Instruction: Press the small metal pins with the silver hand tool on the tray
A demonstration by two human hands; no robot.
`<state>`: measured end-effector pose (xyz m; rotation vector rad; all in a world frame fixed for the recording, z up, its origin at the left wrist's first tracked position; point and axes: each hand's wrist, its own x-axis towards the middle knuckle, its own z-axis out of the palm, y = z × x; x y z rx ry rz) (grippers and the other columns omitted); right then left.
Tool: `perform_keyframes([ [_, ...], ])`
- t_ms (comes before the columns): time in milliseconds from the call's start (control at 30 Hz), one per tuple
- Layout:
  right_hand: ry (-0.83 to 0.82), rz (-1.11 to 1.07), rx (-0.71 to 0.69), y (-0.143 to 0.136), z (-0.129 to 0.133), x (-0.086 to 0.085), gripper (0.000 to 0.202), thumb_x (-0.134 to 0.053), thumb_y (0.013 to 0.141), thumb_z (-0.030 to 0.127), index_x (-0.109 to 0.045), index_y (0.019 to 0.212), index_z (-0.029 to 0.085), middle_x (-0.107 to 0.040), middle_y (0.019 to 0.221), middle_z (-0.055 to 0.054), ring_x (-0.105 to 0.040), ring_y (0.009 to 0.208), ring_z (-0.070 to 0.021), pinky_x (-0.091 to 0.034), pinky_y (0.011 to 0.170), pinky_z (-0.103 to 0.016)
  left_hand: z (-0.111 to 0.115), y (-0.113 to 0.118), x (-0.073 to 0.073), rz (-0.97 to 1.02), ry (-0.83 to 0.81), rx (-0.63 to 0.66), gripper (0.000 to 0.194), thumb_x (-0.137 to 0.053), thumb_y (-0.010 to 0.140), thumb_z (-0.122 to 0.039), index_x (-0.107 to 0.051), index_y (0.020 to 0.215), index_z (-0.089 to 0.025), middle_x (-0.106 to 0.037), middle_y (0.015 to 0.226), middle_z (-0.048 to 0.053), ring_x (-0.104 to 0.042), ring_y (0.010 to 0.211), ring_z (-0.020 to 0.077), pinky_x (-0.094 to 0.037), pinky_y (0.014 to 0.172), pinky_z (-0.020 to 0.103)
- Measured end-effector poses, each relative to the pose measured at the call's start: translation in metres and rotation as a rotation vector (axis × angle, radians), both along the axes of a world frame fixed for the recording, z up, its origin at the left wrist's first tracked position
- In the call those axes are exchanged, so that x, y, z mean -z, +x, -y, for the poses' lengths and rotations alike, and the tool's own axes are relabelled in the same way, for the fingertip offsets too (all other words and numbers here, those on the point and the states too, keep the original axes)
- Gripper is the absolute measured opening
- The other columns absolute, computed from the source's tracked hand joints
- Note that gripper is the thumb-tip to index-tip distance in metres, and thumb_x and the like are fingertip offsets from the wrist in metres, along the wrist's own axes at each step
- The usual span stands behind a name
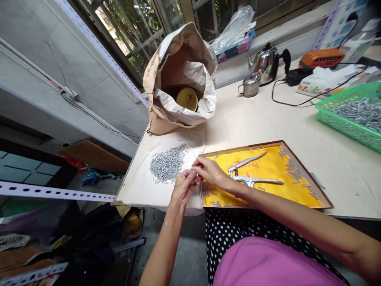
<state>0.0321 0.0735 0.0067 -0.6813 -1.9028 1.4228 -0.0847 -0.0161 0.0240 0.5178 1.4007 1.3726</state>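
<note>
My left hand (185,184) and my right hand (210,171) meet fingertip to fingertip over the tray's left edge. Both are pinched closed; whatever they hold is too small and hidden to name. Just left of them, a pile of small metal pins (168,163) lies on a white cloth (139,188). Under and beyond my right hand is a shallow tray (324,201) with a yellow lining (274,198). Spring-handled pliers (253,180) rest there untouched, their handles spread. More small pins (293,172) are scattered along the tray's right side and its lower left corner.
Behind the pile stands a large open paper sack (166,119) with a round yellow object (187,99) inside. Further back are a metal cup (251,86), a kettle (264,63), an orange tool (321,58) with a cable and a green basket (348,133) of metal parts.
</note>
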Motion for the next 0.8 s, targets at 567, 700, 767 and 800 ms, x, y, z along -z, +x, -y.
perform_keyframes([
  [567,-0.397,0.163,-0.159,-0.045,-0.002,0.022,0.017,-0.056,0.084,0.015,-0.062,0.068,0.017,-0.066,0.055,0.0,-0.059,0.051,-0.0111,-0.044,0.051,-0.02,0.011,-0.05,0.024,-0.133,-0.09,0.05,0.048,-0.095,0.053,-0.045,-0.075,0.077,-0.009,-0.075,0.074,0.009,-0.063,0.06,0.0111,-0.053,0.064,0.024],
  [700,-0.258,0.21,-0.075,-0.049,-0.001,0.026,0.014,-0.056,0.082,0.013,-0.062,0.07,0.018,-0.067,0.06,-0.001,-0.061,0.06,-0.0129,-0.043,0.058,-0.022,0.01,-0.052,0.029,-0.323,-0.071,0.032,0.036,-0.09,0.063,-0.04,-0.076,0.079,-0.011,-0.074,0.071,0.006,-0.065,0.06,0.0123,-0.054,0.063,0.023],
  [767,-0.168,0.224,-0.025,-0.05,-0.001,0.028,0.012,-0.059,0.081,0.013,-0.063,0.07,0.018,-0.067,0.063,0.0,-0.06,0.065,-0.0133,-0.041,0.061,-0.023,0.009,-0.052,0.031,-0.394,-0.066,-0.01,0.03,-0.088,0.067,-0.037,-0.075,0.08,-0.013,-0.072,0.066,0.004,-0.065,0.058,0.0129,-0.054,0.061,0.023],
  [800,-0.129,0.23,-0.007,-0.051,-0.001,0.028,0.012,-0.059,0.08,0.013,-0.063,0.071,0.019,-0.068,0.065,0.0,-0.059,0.067,-0.0135,-0.04,0.062,-0.024,0.008,-0.051,0.031,-0.376,-0.072,-0.028,0.029,-0.088,0.067,-0.035,-0.075,0.081,-0.013,-0.071,0.065,0.003,-0.065,0.058,0.0129,-0.054,0.06,0.023],
])
